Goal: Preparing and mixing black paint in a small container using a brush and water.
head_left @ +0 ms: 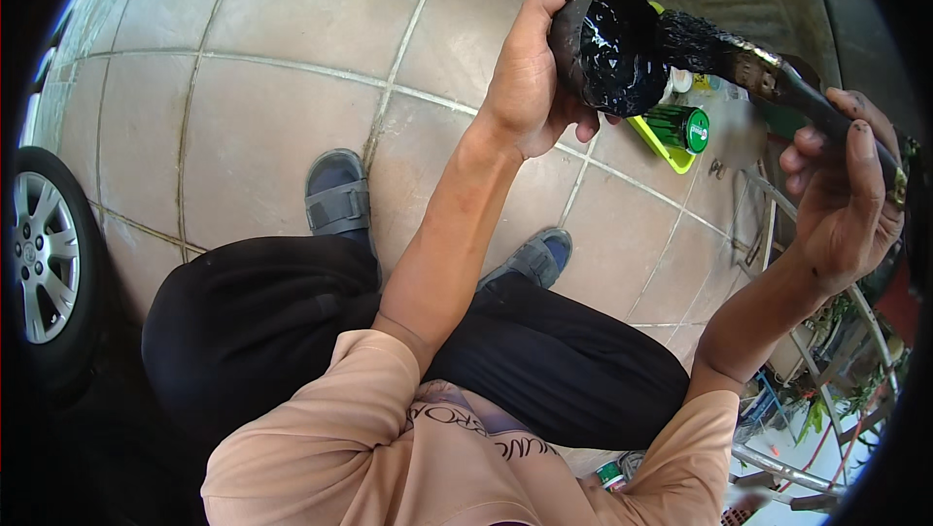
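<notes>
Left hand grip clenched round black paint can, right hand grip grasping paintbrush, bristles touching can

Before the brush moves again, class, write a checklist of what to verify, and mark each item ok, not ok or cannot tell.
1. Left hand grips the paint cup firmly: ok.
2. Right hand holds the brush by its handle: ok.
3. Bristles loaded with black paint: ok.
4. Cup upright so paint stays in: not ok, it is tipped toward the person.
5. Paint left in the cup is enough: cannot tell.
6. Green can below is capped: ok.
</notes>
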Action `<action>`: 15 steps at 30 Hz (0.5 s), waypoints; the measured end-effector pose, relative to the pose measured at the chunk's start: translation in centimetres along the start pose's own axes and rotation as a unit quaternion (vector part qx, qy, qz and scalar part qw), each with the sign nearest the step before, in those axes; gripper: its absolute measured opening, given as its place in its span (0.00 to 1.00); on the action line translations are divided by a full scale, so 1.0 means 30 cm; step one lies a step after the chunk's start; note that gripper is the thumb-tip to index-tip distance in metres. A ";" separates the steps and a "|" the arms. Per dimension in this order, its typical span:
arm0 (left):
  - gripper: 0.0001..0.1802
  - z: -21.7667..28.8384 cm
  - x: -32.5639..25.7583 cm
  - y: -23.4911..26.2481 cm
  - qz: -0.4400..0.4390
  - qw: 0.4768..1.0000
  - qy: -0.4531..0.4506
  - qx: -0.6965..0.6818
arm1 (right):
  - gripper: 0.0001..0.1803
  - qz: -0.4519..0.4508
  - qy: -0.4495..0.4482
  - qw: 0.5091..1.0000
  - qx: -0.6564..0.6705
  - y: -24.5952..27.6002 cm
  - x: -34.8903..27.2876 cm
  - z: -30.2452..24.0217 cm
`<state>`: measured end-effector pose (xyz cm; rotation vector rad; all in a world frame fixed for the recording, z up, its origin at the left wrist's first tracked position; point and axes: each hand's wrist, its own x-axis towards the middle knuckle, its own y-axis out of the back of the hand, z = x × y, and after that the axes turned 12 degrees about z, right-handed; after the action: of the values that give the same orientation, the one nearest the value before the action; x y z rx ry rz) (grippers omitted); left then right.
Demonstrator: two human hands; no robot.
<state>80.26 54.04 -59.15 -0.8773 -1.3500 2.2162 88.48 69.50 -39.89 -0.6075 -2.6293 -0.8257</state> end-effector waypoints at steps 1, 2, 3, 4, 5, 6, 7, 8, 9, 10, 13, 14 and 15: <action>0.36 0.002 -0.004 -0.002 0.003 1.000 -0.004 0.019 | 0.19 0.012 0.008 1.000 -0.016 0.017 0.006 0.006; 0.36 -0.001 -0.003 -0.001 0.007 1.000 0.001 0.025 | 0.19 0.009 0.007 1.000 -0.017 0.037 0.011 0.003; 0.36 -0.004 -0.004 -0.003 0.009 1.000 0.001 0.022 | 0.20 0.001 -0.010 1.000 -0.017 0.058 0.017 -0.001; 0.36 -0.004 -0.005 -0.007 0.016 1.000 0.001 0.025 | 0.22 -0.007 -0.027 0.999 -0.017 0.077 0.023 -0.004; 0.35 -0.005 -0.005 -0.010 0.023 0.999 0.000 0.028 | 0.22 -0.009 -0.028 0.999 -0.017 0.096 0.029 -0.004; 0.35 -0.005 -0.006 -0.012 0.024 0.999 0.000 0.027 | 0.23 -0.023 -0.056 0.998 -0.001 0.112 0.034 -0.003; 0.35 -0.004 -0.007 -0.012 0.022 0.999 0.001 0.029 | 0.24 -0.037 -0.083 0.996 0.016 0.122 0.038 -0.004; 0.35 -0.007 -0.007 -0.013 0.018 0.999 0.004 0.030 | 0.24 -0.038 -0.084 0.996 0.015 0.129 0.039 -0.007; 0.35 -0.010 -0.007 -0.014 0.019 0.999 0.005 0.029 | 0.24 -0.042 -0.092 0.995 0.023 0.133 0.039 -0.010; 0.35 -0.013 -0.008 -0.015 0.017 0.999 0.000 0.035 | 0.25 -0.046 -0.101 0.993 0.030 0.135 0.039 -0.012; 0.36 -0.026 -0.001 -0.017 0.010 0.999 0.002 0.039 | 0.16 0.021 0.061 0.990 0.129 0.026 0.071 0.064; 0.36 -0.022 -0.001 -0.011 0.009 0.999 0.004 0.039 | 0.16 0.020 0.060 0.989 0.132 0.009 0.067 0.052; 0.36 -0.021 -0.002 -0.005 0.011 0.999 0.003 0.040 | 0.17 0.034 0.035 0.992 0.119 -0.002 0.065 0.033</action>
<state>80.73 54.48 -59.22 -0.8725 -1.2447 2.2664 86.60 70.62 -39.88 -0.5885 -2.5748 -0.4943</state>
